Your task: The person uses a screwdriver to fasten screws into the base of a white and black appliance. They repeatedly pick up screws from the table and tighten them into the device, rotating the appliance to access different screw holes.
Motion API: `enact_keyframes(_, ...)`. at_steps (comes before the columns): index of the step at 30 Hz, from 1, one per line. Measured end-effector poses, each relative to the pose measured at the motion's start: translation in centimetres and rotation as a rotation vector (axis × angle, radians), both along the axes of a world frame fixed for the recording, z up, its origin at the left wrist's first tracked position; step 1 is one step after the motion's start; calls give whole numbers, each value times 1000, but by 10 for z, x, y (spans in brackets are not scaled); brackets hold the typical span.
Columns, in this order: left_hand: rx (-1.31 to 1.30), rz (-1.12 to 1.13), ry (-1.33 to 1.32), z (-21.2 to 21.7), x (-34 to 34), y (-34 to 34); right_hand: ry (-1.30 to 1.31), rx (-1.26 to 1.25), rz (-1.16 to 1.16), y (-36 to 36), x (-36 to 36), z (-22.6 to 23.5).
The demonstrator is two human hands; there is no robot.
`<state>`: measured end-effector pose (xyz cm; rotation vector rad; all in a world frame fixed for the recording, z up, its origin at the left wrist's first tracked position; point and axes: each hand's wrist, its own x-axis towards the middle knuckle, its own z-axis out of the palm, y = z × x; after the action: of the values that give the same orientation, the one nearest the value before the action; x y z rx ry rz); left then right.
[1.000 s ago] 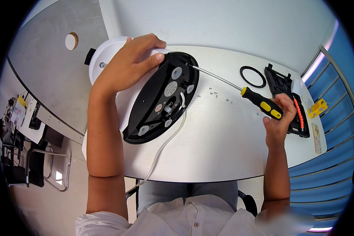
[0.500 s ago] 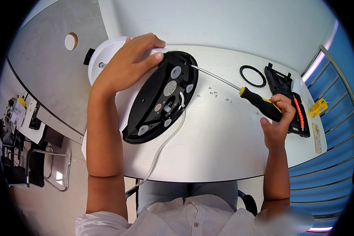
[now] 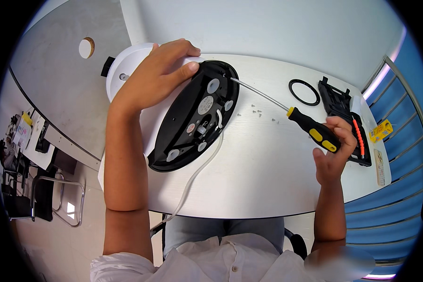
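Observation:
A white appliance lies on its side, its black oval base (image 3: 185,115) facing me. Round suction-cup feet, a silver label and a white cord (image 3: 192,181) show on that base. My left hand (image 3: 162,70) grips the appliance's upper part, thumb at the base's edge and fingers over the white body (image 3: 127,61). In my right hand (image 3: 336,148) is a screwdriver (image 3: 310,124) with a black-and-yellow handle, held by the fingers at its rear end. Its shaft reaches to the base's upper right end, at a dark recess; whether the tip sits in a screw I cannot tell.
Several small screws (image 3: 254,111) lie on the white table (image 3: 268,178). Farther right are a black ring (image 3: 304,92), an open black tool case (image 3: 336,101) with a red flexible shaft (image 3: 358,137), a yellow box (image 3: 380,130) and a beige strip (image 3: 379,167). Metal railings (image 3: 399,155) stand beyond.
The screwdriver's handle has turned in my right hand, so its yellow patches now face up. My left hand keeps its grip on the appliance, and the whole view has shifted slightly.

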<state>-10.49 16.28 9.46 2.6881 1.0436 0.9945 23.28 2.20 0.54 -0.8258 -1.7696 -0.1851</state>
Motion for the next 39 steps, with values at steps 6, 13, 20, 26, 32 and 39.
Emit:
enact_keyframes(6, -43, 14, 58, 3, -2, 0, -197, 187, -230, -3, 0, 4)
enact_keyframes(13, -58, 4, 45, 4, -1, -1, -50, 94, -253, -14, -12, -6)
enact_keyframes(20, -55, 20, 54, 5, 1, -1, 233, -176, -277, -21, -24, 4)
enact_keyframes(26, -81, 43, 51, 5, 1, -4, 468, -387, -213, -33, -45, 8)
enact_keyframes(32, -132, 51, 28, 7, -4, -3, 658, -236, -286, -44, -26, 18)
enact_keyframes(39, -17, 16, -49, 0, -3, -5, 1085, -137, 146, -12, 82, 43)
